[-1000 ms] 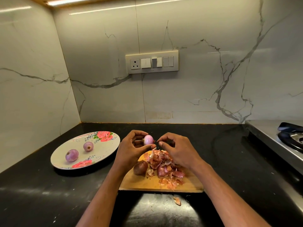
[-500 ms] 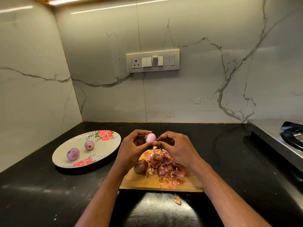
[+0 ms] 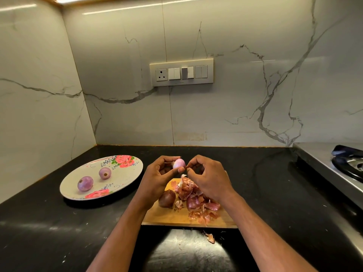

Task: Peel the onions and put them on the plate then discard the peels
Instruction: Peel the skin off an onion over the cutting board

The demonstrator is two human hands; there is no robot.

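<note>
**Third onion held above the board, two peeled ones on the plate**

The left hand (image 3: 159, 177) holds a small pale-pink onion (image 3: 179, 163) raised above the far end of the wooden cutting board (image 3: 172, 216), its fingers curled round the bulb and the thumb pressed against the underside. The onion's visible face looks smooth and mostly bare of skin. The right hand (image 3: 208, 177) sits just beside it, thumb and forefinger brought together at the onion's right edge in a pinch; whether a shred of skin lies between the fingertips is too small to tell, and the other fingers are curled loosely behind.

On the board below the hands lies a heap of reddish-brown peels (image 3: 196, 199), spread from the middle to the near right corner. An unpeeled onion (image 3: 167, 198), dark brown, rests on the board at the heap's left edge, touching it. One stray peel (image 3: 210, 237) lies on the black counter (image 3: 275, 193) just in front of the board.

To the left, well apart from the board, stands a flowered plate (image 3: 125, 173) carrying two peeled onions (image 3: 85, 183), purple-pink and not touching each other. A steel stove (image 3: 324, 169) shows at the right edge, and a switch panel (image 3: 181, 72) is set in the marble wall behind
</note>
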